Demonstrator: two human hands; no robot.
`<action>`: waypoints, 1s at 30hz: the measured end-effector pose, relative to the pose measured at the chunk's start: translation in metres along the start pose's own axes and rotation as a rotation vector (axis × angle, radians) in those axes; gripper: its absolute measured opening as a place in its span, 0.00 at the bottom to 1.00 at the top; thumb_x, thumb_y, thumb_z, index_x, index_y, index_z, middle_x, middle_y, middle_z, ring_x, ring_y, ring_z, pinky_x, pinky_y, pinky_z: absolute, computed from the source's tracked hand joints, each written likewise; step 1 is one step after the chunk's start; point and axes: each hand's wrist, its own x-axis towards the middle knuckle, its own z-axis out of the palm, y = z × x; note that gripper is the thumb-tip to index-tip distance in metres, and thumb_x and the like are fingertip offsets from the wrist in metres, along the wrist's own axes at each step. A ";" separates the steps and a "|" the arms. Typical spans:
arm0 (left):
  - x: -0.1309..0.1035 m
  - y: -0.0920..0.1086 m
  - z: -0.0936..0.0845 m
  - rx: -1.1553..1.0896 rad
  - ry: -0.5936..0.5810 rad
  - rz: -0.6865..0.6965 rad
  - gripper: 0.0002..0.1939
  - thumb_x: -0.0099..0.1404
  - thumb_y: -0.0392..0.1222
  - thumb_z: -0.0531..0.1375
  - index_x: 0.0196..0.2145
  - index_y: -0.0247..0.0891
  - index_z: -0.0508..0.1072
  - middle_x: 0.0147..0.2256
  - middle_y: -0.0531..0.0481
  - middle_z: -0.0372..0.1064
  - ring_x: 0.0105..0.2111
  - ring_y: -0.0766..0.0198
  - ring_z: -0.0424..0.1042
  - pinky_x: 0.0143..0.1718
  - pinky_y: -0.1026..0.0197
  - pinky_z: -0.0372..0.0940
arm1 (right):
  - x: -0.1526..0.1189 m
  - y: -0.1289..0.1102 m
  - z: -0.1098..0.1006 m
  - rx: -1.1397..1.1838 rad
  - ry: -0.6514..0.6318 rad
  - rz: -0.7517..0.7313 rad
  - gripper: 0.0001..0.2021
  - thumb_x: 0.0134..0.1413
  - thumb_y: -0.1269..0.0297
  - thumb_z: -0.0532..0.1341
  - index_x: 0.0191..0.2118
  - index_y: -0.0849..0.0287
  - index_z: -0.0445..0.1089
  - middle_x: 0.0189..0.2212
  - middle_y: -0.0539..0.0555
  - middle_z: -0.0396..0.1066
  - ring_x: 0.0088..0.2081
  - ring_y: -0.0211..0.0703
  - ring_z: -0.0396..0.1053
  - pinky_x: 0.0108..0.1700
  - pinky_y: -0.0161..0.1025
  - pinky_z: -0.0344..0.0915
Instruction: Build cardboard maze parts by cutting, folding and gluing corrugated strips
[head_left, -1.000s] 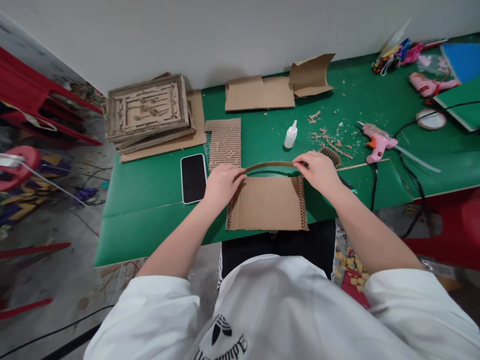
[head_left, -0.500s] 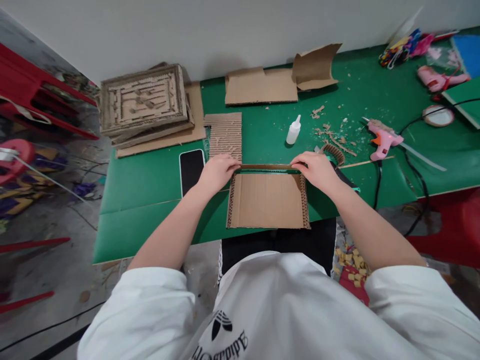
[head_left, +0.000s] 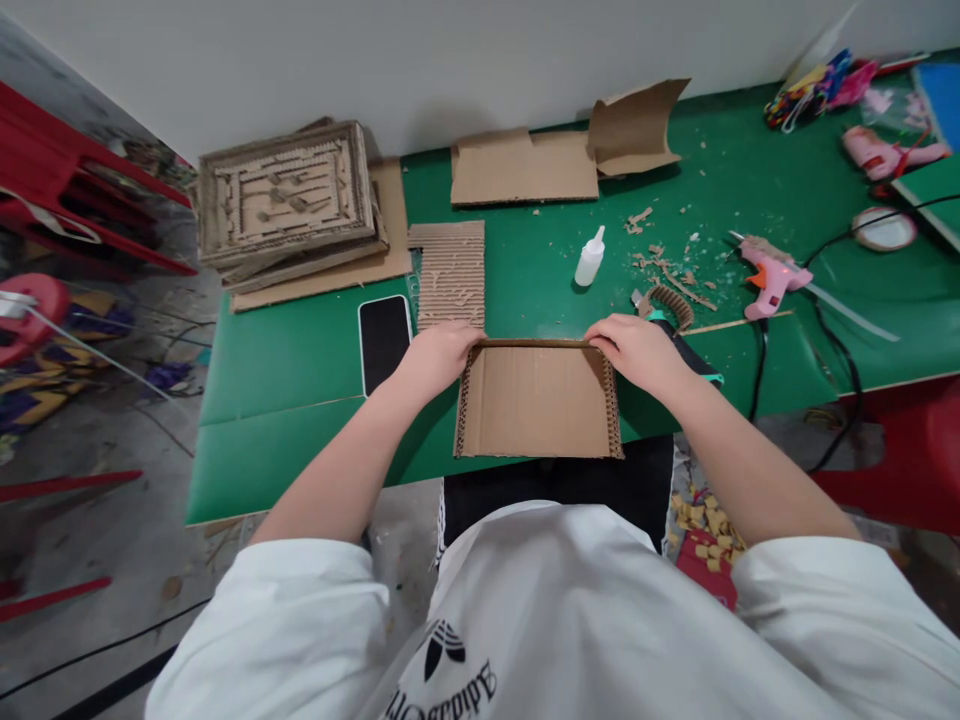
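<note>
Left grip, head cam: my left grip is pinching the left end of a narrow brown cardboard strip, thumb against fingers.
Right grip: same deal, my right grip has the other end pinched.
Strip: pretty much straight between my hands, right along the far edge of a rectangular tan cardboard base. Can't tell from up here if it's touching all the way across or stuck down.
Base: on the green worktop, close to its near edge, with brown corrugated side strips down the left and right edges. Nothing like that on the near edge.
Step in hand: I'd call it lining the strip up with the far edge.
Next move calls for: imo, even pressure at both ends, strip square to the corners, no bowing in the middle.
Nearby: white squeeze bottle upright beyond the base, pink glue gun off to my right.
</note>
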 end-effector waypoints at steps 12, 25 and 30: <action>-0.006 0.010 0.000 0.076 0.054 0.076 0.14 0.67 0.39 0.50 0.41 0.35 0.74 0.37 0.43 0.74 0.40 0.54 0.73 0.41 0.53 0.68 | -0.001 -0.021 -0.002 -0.214 -0.059 -0.086 0.11 0.59 0.65 0.57 0.44 0.64 0.71 0.39 0.61 0.73 0.43 0.52 0.67 0.43 0.44 0.62; -0.041 0.051 -0.001 0.061 0.202 0.019 0.21 0.66 0.40 0.54 0.54 0.28 0.65 0.52 0.32 0.66 0.54 0.50 0.65 0.56 0.47 0.60 | 0.059 -0.072 0.023 -0.209 -0.189 -0.260 0.10 0.62 0.70 0.52 0.39 0.62 0.71 0.35 0.58 0.72 0.40 0.46 0.68 0.37 0.38 0.58; -0.088 0.112 0.034 0.064 0.058 0.149 0.37 0.60 0.59 0.59 0.60 0.34 0.60 0.60 0.33 0.57 0.61 0.41 0.56 0.58 0.41 0.56 | 0.058 -0.073 0.018 -0.184 -0.231 -0.254 0.11 0.63 0.68 0.52 0.40 0.62 0.72 0.36 0.58 0.73 0.41 0.45 0.69 0.37 0.37 0.59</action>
